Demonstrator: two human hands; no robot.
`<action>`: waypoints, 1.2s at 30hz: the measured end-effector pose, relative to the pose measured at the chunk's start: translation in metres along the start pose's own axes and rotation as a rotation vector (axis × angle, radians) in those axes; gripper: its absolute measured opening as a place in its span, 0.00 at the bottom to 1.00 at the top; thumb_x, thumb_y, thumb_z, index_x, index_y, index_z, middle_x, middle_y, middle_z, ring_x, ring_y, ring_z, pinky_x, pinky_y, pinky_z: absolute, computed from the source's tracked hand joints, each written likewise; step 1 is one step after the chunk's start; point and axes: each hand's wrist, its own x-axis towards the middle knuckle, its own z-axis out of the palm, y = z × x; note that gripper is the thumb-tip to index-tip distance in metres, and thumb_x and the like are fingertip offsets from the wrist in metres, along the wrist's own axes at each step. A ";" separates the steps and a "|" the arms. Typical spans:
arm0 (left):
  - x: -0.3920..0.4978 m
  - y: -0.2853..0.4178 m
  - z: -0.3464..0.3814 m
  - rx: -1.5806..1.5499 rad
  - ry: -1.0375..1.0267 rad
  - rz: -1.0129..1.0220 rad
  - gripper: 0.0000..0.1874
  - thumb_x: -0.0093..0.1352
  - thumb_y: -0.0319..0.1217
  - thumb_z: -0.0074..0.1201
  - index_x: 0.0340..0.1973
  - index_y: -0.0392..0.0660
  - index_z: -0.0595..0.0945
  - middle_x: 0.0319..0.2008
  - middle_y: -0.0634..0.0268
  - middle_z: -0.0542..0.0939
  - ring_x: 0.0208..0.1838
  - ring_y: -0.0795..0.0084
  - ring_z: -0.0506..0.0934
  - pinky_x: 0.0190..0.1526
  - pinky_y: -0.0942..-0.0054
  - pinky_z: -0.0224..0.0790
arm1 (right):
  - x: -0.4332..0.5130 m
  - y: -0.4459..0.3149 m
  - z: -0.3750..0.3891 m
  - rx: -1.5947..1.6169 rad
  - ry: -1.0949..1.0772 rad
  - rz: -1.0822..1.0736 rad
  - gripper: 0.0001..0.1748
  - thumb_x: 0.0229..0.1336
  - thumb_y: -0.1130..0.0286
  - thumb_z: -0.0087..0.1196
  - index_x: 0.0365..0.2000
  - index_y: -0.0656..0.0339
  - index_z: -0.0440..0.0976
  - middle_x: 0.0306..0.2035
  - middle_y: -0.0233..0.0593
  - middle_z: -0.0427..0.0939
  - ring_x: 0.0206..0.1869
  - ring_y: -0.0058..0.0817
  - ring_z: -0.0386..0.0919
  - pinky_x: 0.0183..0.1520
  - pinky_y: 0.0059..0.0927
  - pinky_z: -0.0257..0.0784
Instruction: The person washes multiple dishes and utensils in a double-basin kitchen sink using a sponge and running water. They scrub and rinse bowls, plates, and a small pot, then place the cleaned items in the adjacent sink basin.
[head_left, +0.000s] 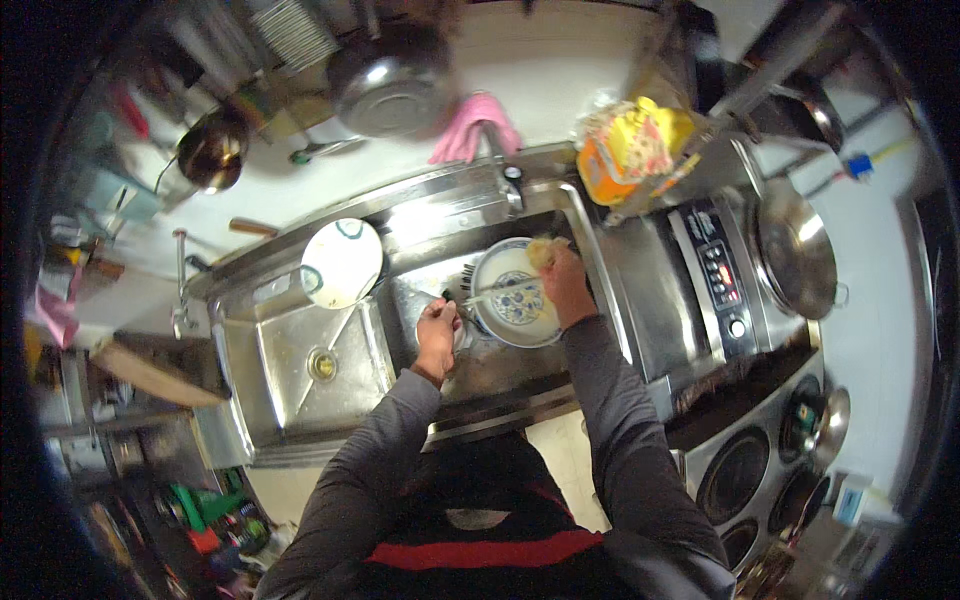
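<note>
My left hand (439, 330) is closed on one end of a thin, pale, blurred rod-like utensil (499, 291), which reaches right across a bowl. My right hand (568, 281) grips a pale yellow scrubber, perhaps a sponge (541, 253), over the bowl's right rim. Beneath the rod lies the wide white bowl (517, 330) with a blue floral pattern, in the right sink basin (517, 371). Dark prongs (466, 277), perhaps of a fork, show at the bowl's left edge. Whether the rod touches the scrubber is too blurred to tell.
A white plate (341, 262) rests at the divider beside the left basin (259, 375). The faucet (511, 187) stands behind, draped with a pink cloth (480, 127). Orange and yellow packages (630, 150) sit at back right, near an appliance with a lit panel (724, 277).
</note>
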 end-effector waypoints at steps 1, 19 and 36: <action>-0.015 0.011 0.002 0.054 0.033 -0.015 0.08 0.70 0.26 0.57 0.43 0.43 0.75 0.31 0.70 0.76 0.29 0.79 0.73 0.31 0.76 0.67 | 0.021 0.018 0.002 -0.076 -0.017 -0.038 0.21 0.43 0.70 0.65 0.41 0.60 0.75 0.36 0.54 0.78 0.38 0.56 0.77 0.42 0.51 0.73; -0.028 0.020 -0.203 1.254 -0.074 0.382 0.56 0.54 0.54 0.70 0.64 0.26 0.60 0.59 0.35 0.69 0.62 0.42 0.70 0.63 0.56 0.63 | -0.043 -0.144 0.104 0.808 -0.257 0.301 0.14 0.65 0.71 0.47 0.49 0.67 0.67 0.39 0.45 0.77 0.44 0.36 0.78 0.49 0.34 0.78; 0.041 0.145 -0.532 1.268 -0.189 0.049 0.24 0.68 0.39 0.53 0.55 0.39 0.74 0.47 0.42 0.80 0.49 0.42 0.79 0.52 0.52 0.70 | -0.116 -0.058 0.459 -0.533 -0.680 -0.500 0.14 0.57 0.63 0.49 0.31 0.61 0.80 0.28 0.47 0.80 0.33 0.43 0.80 0.34 0.45 0.74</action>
